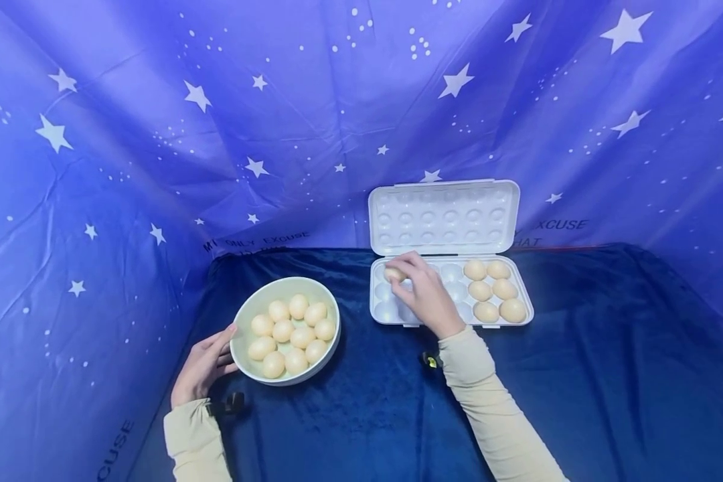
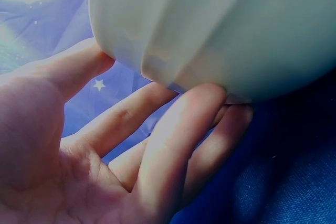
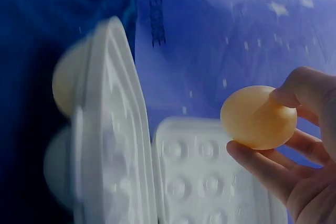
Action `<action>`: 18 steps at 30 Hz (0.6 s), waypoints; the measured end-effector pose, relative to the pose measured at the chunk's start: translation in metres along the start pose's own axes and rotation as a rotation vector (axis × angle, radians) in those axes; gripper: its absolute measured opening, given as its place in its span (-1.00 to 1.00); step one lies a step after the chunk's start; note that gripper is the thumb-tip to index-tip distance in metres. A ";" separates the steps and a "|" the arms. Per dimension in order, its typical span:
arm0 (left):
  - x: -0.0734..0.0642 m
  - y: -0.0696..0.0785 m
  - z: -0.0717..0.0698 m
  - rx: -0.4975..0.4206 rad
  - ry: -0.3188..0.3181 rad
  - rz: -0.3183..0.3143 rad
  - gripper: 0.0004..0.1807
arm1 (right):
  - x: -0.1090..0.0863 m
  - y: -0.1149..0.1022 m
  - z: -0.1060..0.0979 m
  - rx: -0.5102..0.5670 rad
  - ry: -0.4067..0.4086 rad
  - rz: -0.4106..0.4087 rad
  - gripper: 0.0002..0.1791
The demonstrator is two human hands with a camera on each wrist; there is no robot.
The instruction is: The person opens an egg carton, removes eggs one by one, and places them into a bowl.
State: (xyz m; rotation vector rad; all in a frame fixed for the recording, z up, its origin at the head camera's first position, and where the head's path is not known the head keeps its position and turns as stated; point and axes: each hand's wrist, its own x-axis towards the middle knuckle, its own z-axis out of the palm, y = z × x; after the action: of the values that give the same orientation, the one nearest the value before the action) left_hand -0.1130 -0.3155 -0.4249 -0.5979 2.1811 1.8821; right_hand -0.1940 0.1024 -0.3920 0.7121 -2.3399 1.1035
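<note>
My right hand [image 1: 426,294] pinches an egg [image 3: 258,117] between thumb and fingertips, above the left end of the open white egg carton [image 1: 418,326]. Six eggs sit in the carton's two right-hand columns, one of them a tan egg [image 1: 486,312]. At the left, a pale green bowl [image 1: 331,351] holds several more eggs [image 1: 282,331]. My left hand [image 1: 201,361] grips the bowl's left side. Close up in the left wrist view, its thumb and bent fingers [image 2: 202,108] touch the bowl's lower outer wall.
The carton's lid [image 1: 444,217] stands raised at the back, its dimpled inside facing me. Dark blue cloth [image 1: 373,415] covers the table. A blue curtain with white stars [image 1: 337,80] hangs behind and at the sides.
</note>
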 end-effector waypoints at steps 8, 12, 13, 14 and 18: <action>-0.004 -0.001 -0.003 0.005 -0.010 -0.006 -0.16 | -0.002 -0.041 0.034 0.029 -0.102 -0.115 -0.69; -0.008 -0.002 -0.005 0.018 -0.005 -0.009 -0.15 | -0.004 -0.058 0.048 0.032 -0.147 -0.114 -0.70; -0.008 -0.002 -0.005 0.020 -0.007 -0.007 -0.15 | -0.004 -0.061 0.050 0.029 -0.160 -0.120 -0.70; -0.007 -0.001 -0.005 0.022 -0.010 -0.006 -0.14 | -0.005 -0.064 0.051 0.026 -0.170 -0.124 -0.71; -0.004 0.000 -0.001 0.010 -0.026 0.006 -0.14 | -0.005 -0.069 0.057 -0.012 -0.215 -0.146 -0.71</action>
State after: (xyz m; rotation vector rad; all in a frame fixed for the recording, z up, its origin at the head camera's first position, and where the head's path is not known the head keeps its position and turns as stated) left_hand -0.1097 -0.3156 -0.4234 -0.5626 2.1771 1.8706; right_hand -0.1575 0.0203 -0.3885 1.0245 -2.4223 0.9910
